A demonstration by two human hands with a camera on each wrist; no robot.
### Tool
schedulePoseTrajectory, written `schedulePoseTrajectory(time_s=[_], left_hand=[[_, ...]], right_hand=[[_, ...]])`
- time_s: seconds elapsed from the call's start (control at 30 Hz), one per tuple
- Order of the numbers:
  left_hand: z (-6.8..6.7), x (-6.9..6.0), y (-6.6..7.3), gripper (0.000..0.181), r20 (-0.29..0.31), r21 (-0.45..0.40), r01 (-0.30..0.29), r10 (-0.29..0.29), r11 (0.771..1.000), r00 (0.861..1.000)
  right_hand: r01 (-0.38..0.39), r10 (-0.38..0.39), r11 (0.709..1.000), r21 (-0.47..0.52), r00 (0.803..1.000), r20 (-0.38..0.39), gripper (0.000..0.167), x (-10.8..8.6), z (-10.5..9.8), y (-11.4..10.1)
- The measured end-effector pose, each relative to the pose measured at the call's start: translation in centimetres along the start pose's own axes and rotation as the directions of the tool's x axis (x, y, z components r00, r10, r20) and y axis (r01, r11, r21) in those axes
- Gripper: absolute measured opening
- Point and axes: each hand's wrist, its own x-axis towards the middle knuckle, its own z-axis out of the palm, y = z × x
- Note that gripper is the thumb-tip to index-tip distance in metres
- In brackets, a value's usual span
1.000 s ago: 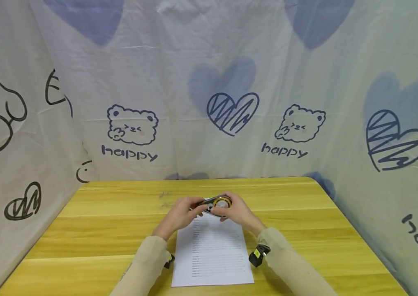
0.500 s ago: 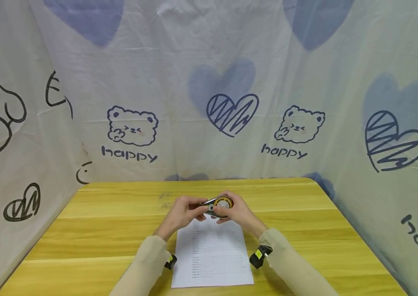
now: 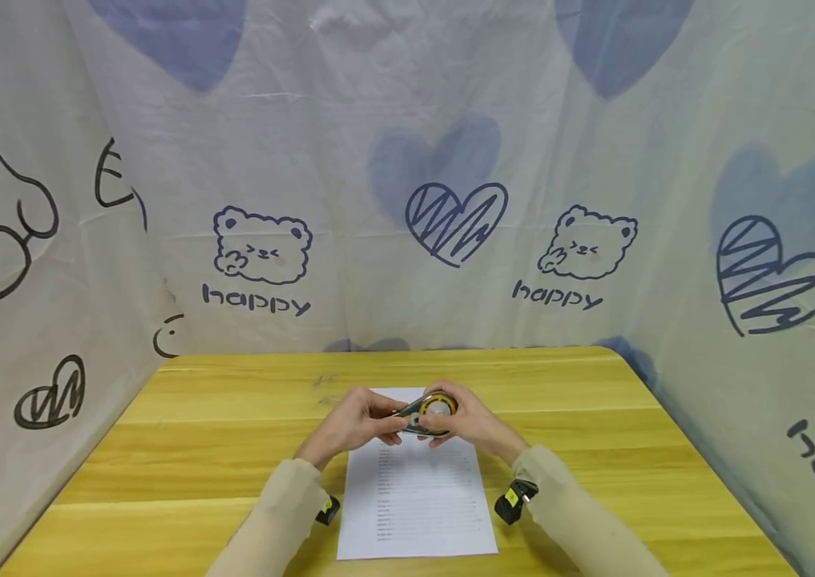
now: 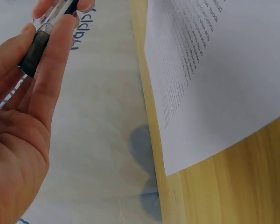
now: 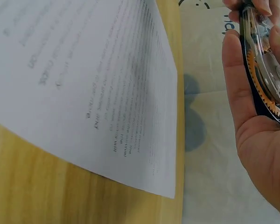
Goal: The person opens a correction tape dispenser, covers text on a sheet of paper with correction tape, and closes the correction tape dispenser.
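Observation:
A clear-cased correction tape (image 3: pixel 439 408) with an orange toothed wheel is held between both hands above the top part of a printed sheet (image 3: pixel 425 497). My right hand (image 3: pixel 472 418) grips its round body, thumb on the clear face. My left hand (image 3: pixel 355 423) pinches the narrow dark end of the correction tape (image 4: pixel 35 53) between thumb and fingers. From the right wrist, the wheel side of the correction tape (image 5: pixel 266 79) lies along the fingers and palm. Whether the dark end is a separate cap, I cannot tell.
The sheet lies flat on a yellow wood-grain table (image 3: pixel 162 473). White cloth (image 3: pixel 357 304) printed with hearts and bears hangs behind the table and at both sides. Each wrist wears a small black camera (image 3: pixel 515 502).
Both hands and the correction tape have come slightly down and nearer, and the sheet's top edge now shows behind them. The two-handed hold stays.

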Motion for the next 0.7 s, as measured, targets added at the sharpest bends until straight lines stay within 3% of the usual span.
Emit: schedulePoseTrajectory(time_s=[0.37,0.7], left_hand=[[-0.5,0.3,0.2,0.031,-0.099,-0.049,-0.053,0.048,0.997,0.994],[-1.2,0.1,0.0,0.032,-0.075,-0.024,-0.016,0.014,1.000,0.997]], right_hand=[[0.015,-0.014,1.000,0.017,0.996,-0.087,0.042,0.0,0.3,-1.0],[-0.007,0.009,1.000,0.013,0.995,-0.096,0.042,-0.5,-0.4,-0.7]])
